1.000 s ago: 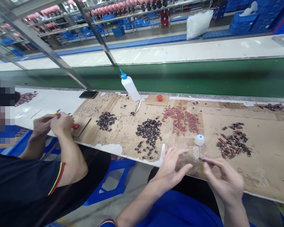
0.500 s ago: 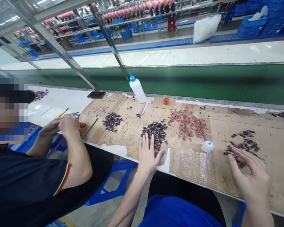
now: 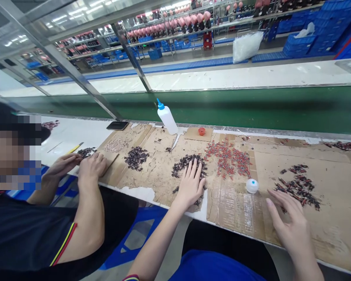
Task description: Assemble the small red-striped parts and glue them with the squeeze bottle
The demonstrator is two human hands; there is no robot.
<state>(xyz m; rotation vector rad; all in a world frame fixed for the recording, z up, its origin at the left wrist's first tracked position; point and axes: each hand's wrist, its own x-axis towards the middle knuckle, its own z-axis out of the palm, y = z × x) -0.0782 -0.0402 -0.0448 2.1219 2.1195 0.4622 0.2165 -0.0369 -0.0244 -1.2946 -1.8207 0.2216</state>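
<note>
My left hand (image 3: 192, 182) lies flat, fingers spread, on a pile of small black parts (image 3: 185, 163) on the cardboard-covered bench (image 3: 231, 203). My right hand (image 3: 289, 222) hovers open with fingers apart just left of a pile of black-and-red parts (image 3: 298, 183); I see nothing held in it. A small white round cap (image 3: 252, 185) sits between my two hands. A spread of red parts (image 3: 229, 157) lies behind the cap.
A white squeeze bottle with a blue tip (image 3: 166, 117) stands at the back edge, a red cap (image 3: 201, 131) beside it. A person at the left works with both hands (image 3: 84, 164) near another dark pile (image 3: 136, 157). A phone (image 3: 117, 125) lies behind; a green conveyor (image 3: 251, 107) runs past.
My left hand went from in front of me onto the black pile and now rests further into it. My right hand swung right toward the black-and-red pile, then drew slightly back.
</note>
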